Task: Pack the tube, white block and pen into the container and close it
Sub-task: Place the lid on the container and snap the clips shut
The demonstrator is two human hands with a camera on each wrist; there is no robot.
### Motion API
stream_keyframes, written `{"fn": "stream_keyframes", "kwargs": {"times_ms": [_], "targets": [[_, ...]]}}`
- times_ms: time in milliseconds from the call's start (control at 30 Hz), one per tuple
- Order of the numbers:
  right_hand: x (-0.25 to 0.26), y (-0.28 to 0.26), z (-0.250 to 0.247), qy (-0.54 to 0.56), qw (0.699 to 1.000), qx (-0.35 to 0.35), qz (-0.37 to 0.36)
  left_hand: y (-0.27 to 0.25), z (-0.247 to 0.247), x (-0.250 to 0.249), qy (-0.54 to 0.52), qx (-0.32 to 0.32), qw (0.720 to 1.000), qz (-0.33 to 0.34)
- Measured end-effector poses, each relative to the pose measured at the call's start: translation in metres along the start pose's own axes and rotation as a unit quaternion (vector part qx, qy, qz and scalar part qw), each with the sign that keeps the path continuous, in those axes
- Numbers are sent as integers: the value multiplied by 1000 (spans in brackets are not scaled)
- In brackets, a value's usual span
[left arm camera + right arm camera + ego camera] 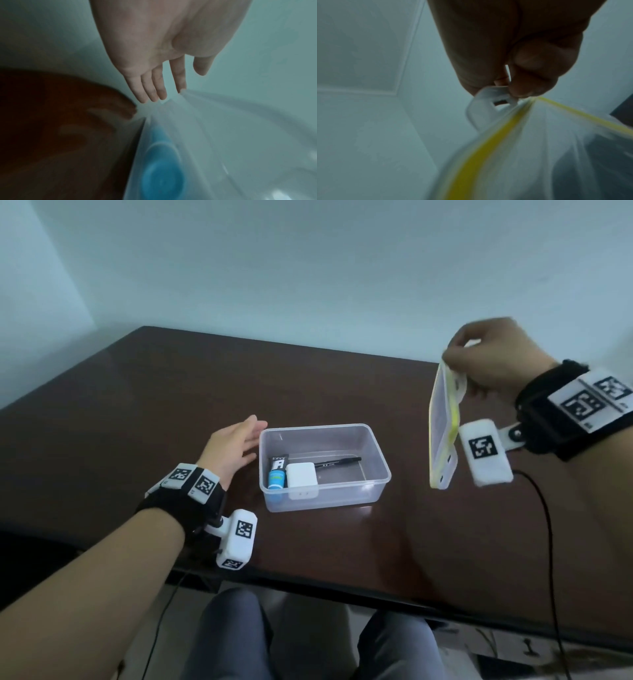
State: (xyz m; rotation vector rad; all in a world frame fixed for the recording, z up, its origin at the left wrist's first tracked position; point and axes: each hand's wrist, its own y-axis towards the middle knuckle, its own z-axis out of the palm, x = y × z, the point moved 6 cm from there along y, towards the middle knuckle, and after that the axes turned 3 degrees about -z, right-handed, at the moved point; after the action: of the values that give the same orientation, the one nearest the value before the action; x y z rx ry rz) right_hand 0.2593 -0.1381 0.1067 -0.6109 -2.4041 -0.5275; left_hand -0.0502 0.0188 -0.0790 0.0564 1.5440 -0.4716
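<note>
A clear plastic container (373, 450) stands open mid-table. Inside lie a black tube with a blue cap (277, 474), a white block (301, 478) and a black pen (337, 463). My left hand (236, 445) is open, fingers straight, at the container's left wall; in the left wrist view its fingertips (154, 94) reach the container's corner (164, 108), and the tube's blue cap (161, 174) shows through the wall. My right hand (486, 357) pinches the translucent lid with a yellow seal (442, 422) by its top clip, hanging upright in the air to the container's right. The right wrist view shows that lid (513, 142) pinched at the clip.
The dark brown table (171, 392) meets a pale wall at the back. A black cable (548, 525) runs over the table's right side and off the front edge. My knees (308, 638) are below the front edge.
</note>
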Motion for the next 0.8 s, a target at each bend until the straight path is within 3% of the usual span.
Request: {"fn": "stream_keyframes", "kwargs": {"times_ms": [133,233,300,433,533,633,700,800], "targets": [[25,4,-13,167,985,-49,2,-1,-24,-24,-5,-61,995,77],[32,1,1,288,956,-48,24,-11,-30,-40,-18,-82,993,77],[35,-9,24,383,922,-47,37,-21,-20,-49,1,-48,998,44],[30,-35,83,497,864,-50,60,-44,18,-60,59,80,995,-21],[25,-53,111,560,825,-41,72,-54,28,-62,79,62,995,-11],[22,-66,123,614,784,-14,94,-58,25,-57,4,24,1000,10],[21,-76,126,619,780,6,94,-58,24,-55,-99,14,995,2],[20,-91,131,571,817,38,69,-56,25,-50,-216,18,976,-22]]}}
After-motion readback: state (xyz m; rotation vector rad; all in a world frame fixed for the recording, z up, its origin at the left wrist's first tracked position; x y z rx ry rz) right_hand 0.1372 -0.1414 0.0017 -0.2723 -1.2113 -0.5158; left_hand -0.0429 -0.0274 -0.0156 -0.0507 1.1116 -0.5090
